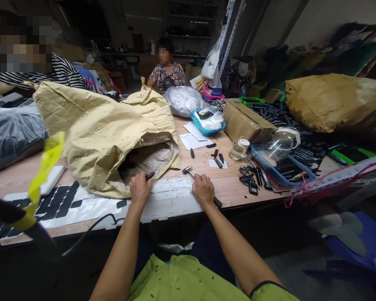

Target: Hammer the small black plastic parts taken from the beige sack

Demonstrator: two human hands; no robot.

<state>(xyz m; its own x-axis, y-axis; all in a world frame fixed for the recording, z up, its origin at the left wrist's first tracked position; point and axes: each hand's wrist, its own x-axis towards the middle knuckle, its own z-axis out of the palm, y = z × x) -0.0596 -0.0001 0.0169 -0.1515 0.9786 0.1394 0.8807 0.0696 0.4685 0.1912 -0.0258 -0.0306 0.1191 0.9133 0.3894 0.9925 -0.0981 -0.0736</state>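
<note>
My left hand (140,188) is closed at the mouth of a cream cloth sack (90,125), with a small black part (150,175) between its fingers. The exact kind of this part is too small to tell. My right hand (203,189) is wrapped round a small hammer (187,169); its head points away from me and the black grip end sticks out below my palm. Both hands are over a white sheet-covered board (172,205) at the table's front edge. The sack's dark opening faces me, its inside mostly hidden.
Several black parts (218,163) lie past the hammer. Right of them are keys (252,188), a blue tray (288,169), a glass jar (238,150) and a cardboard box (249,119). Flat black pieces (58,200) lie left. Two people sit across the table.
</note>
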